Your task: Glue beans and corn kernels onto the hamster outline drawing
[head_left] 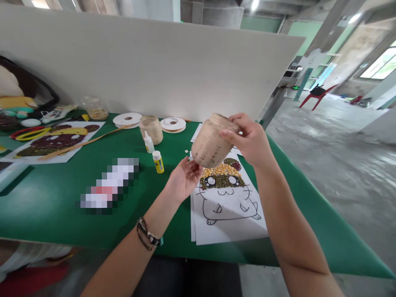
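A beige, cloudy-looking jar (212, 142) is held tilted in the air, its neck toward the upper right. My right hand (247, 138) grips it around the neck, thumb on the near side. Beneath its lower left end is my left hand (187, 179), palm turned up, fingers loosely bent and apart; whether they touch the jar I cannot tell. Below both hands lies a sheet with a hamster-like line drawing (229, 202). Yellow kernels (224, 170) and dark green beans (221, 181) cover its upper head, and dark red beans fill part of one ear.
Left of the sheet stand a yellow glue bottle (158, 163), a white nozzle bottle (149, 143) and another beige jar (153, 131). Two white tape reels (173, 124) lie behind. A bean-covered picture (58, 140) and scissors (29, 133) are at far left. A white panel (148, 70) borders the green table (139, 227).
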Demonstrator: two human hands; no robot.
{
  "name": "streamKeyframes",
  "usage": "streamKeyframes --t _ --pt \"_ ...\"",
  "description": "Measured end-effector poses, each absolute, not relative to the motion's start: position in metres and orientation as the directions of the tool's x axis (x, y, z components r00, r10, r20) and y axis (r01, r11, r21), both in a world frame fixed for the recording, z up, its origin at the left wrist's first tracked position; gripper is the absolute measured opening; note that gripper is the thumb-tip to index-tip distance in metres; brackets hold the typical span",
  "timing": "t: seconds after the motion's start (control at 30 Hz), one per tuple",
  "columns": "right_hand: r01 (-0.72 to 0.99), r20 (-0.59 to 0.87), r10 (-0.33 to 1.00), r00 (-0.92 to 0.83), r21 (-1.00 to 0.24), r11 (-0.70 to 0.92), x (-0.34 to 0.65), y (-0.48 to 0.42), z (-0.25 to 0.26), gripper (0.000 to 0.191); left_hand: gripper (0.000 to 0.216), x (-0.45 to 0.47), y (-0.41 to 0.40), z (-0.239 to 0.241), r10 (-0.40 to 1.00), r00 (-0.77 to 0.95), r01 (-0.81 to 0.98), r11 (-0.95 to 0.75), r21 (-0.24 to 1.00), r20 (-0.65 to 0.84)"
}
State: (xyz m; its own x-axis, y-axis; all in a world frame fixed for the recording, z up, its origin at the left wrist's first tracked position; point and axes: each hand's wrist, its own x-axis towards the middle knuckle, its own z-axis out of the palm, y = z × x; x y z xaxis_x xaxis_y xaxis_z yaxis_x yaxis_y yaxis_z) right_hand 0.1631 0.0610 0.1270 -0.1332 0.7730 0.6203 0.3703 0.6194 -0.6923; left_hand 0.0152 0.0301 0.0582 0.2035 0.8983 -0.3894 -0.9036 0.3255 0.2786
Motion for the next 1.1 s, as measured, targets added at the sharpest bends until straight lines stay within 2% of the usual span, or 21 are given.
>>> streamKeyframes --t 0.13,0.33,0.67,0.93,1.1 --pt "0.496 0.638 0.749 -0.178 -0.599 0.629 0.159 0.059 0.126 0.029 0.030 0.019 0.028 0.066 0.890 0.117 -0.879 0.299 0.371 -0.441" --pt "0.524 0.647 0.731 -0.216 -0.555 0.646 0.160 0.059 0.124 0.028 0.028 0.024 0.029 0.067 0.883 0.092 -0.856 0.306 0.416 -0.460" --pt "0.545 0.654 0.709 -0.263 -0.506 0.668 0.157 0.053 0.126 0.028 0.030 0.037 0.021 0.056 0.870 0.066 -0.890 0.272 0.365 -0.488" --pt "0.528 0.672 0.701 -0.240 -0.516 0.675 0.160 0.053 0.128 0.028 0.026 0.037 0.021 0.051 0.842 0.163 -0.881 0.359 0.310 -0.514" --pt "0.508 0.672 0.701 -0.236 -0.530 0.679 0.161 0.054 0.128 0.027 0.031 0.034 0.022 0.049 0.856 0.226 -0.875 0.388 0.289 -0.465"
